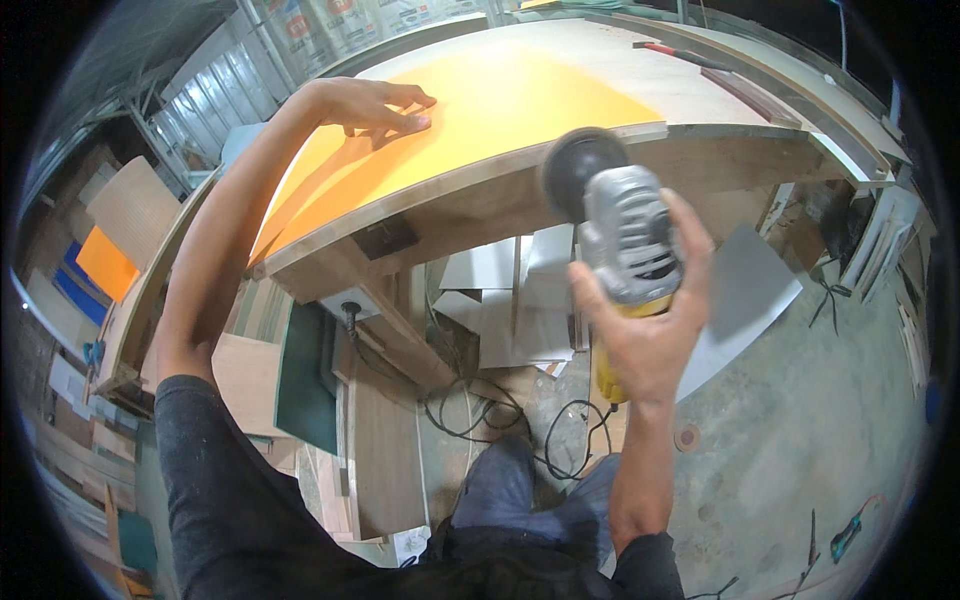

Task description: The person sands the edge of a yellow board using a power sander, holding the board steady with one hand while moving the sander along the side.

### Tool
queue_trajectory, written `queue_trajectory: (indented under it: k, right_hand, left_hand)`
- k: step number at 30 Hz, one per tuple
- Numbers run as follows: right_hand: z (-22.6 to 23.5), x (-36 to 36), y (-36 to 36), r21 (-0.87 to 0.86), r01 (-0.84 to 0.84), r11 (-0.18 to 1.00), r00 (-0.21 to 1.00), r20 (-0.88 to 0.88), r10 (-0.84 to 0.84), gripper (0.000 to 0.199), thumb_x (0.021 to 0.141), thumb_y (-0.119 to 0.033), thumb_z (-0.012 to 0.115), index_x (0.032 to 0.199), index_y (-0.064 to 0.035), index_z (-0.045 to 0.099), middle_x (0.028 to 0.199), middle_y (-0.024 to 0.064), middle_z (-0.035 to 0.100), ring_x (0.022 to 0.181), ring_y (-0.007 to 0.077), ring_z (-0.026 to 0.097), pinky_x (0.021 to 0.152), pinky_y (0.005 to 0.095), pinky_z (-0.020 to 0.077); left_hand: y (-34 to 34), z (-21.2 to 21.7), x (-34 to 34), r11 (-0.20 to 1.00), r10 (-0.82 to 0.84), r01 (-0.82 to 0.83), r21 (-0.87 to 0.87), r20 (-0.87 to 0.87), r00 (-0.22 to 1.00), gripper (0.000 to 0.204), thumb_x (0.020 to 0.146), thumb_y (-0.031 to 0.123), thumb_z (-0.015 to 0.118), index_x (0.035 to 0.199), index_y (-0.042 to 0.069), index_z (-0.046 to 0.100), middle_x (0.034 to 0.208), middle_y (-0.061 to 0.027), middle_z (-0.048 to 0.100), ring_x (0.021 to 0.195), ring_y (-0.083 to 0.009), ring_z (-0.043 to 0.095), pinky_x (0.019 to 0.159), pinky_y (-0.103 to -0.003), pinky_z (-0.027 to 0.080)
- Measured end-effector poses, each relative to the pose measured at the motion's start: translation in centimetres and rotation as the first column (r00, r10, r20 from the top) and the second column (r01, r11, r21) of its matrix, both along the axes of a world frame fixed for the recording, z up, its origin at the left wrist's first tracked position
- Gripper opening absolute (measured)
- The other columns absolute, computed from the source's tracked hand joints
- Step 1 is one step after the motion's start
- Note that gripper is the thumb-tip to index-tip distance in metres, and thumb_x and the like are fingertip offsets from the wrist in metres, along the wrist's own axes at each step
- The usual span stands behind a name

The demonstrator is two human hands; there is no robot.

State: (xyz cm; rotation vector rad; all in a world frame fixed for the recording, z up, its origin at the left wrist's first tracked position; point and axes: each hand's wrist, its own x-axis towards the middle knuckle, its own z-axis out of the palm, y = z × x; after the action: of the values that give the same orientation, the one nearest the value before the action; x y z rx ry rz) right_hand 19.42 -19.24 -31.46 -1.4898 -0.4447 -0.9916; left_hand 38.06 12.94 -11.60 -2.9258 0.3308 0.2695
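Note:
An orange sheet (520, 92) lies on the workbench, its near edge along the bench's front edge. My left hand (378, 106) rests on the sheet's left part, palm down with fingers spread. In my right hand (650, 335) is an angle grinder (632, 235) with a grey head and yellow body, my fingers wrapped round it. Its round dark disc (582, 172) is blurred and sits at the bench's front edge, near the sheet's right corner. Whether the disc touches the edge I cannot tell. A black cord runs from the grinder toward the floor.
A socket with a plug (350, 310) is on the bench's leg. Black cable (480, 410) lies coiled on the floor near my legs. White panels (745, 300) lean under the bench. A red-handled tool (660, 48) and wooden strips (750, 95) lie at the back right.

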Motion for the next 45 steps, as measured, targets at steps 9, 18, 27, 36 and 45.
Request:
queue_trajectory:
  k: [9,18,27,36,45]
  right_hand:
    - [0.7,-2.0,4.1,-0.156,-0.076,0.985,0.997,0.003,0.078,0.086,0.071,-0.012,0.092,0.148,-0.0138,0.055,0.130,0.0177,0.064,0.113,0.0333,0.069,0.096,0.0433,0.0581]
    - [0.0,1.1,-1.1,-0.048,-0.001,0.999,0.999,0.042,0.003,0.082,0.073,-0.012,0.090,0.147,-0.0176,0.057,0.124,0.0173,0.066,0.110,0.0332,0.072,0.092,0.0417,0.0605]
    - [0.2,3.3,-5.6,-0.023,0.096,0.995,0.995,0.033,-0.095,0.080,0.074,-0.011,0.090,0.146,-0.0093,0.054,0.130,0.0140,0.066,0.117,0.0256,0.068,0.103,0.0391,0.0553]
    - [-0.7,2.9,-7.8,0.035,0.137,0.990,0.991,-0.004,-0.137,0.082,0.074,-0.012,0.090,0.147,-0.0066,0.053,0.135,0.0148,0.062,0.120,0.0271,0.065,0.105,0.0397,0.0534]
    - [0.0,-0.4,1.0,-0.148,-0.069,0.987,0.997,0.009,0.071,0.084,0.072,-0.018,0.093,0.148,-0.0184,0.057,0.132,0.0187,0.065,0.118,0.0344,0.069,0.092,0.0450,0.0619]
  left_hand:
    - [-4.7,-1.1,3.5,0.990,-0.110,0.119,-0.078,0.109,0.988,0.105,0.086,0.095,0.044,0.168,0.031,0.033,0.158,-0.0230,0.051,0.127,-0.0402,0.064,0.106,-0.062,0.051]
    - [-5.7,-0.9,3.4,0.998,-0.064,0.065,-0.016,0.058,0.996,0.090,0.095,0.085,0.039,0.167,0.031,0.033,0.169,-0.0176,0.038,0.155,-0.0450,0.035,0.126,-0.065,0.026]
    - [-4.9,-0.7,3.5,0.995,-0.086,0.088,-0.050,0.041,0.995,0.105,0.086,0.094,0.042,0.168,0.030,0.030,0.169,-0.0201,0.036,0.153,-0.0477,0.036,0.120,-0.068,0.036]
    - [-5.8,-0.6,3.6,0.990,-0.126,0.128,-0.058,0.039,0.991,0.108,0.084,0.095,0.041,0.168,0.028,0.031,0.171,-0.0177,0.034,0.156,-0.0433,0.032,0.125,-0.061,0.030]
    - [-5.6,-0.6,2.9,0.994,-0.091,0.094,-0.060,0.049,0.995,0.090,0.096,0.082,0.042,0.168,0.030,0.031,0.168,-0.0211,0.037,0.153,-0.0453,0.038,0.125,-0.063,0.029]
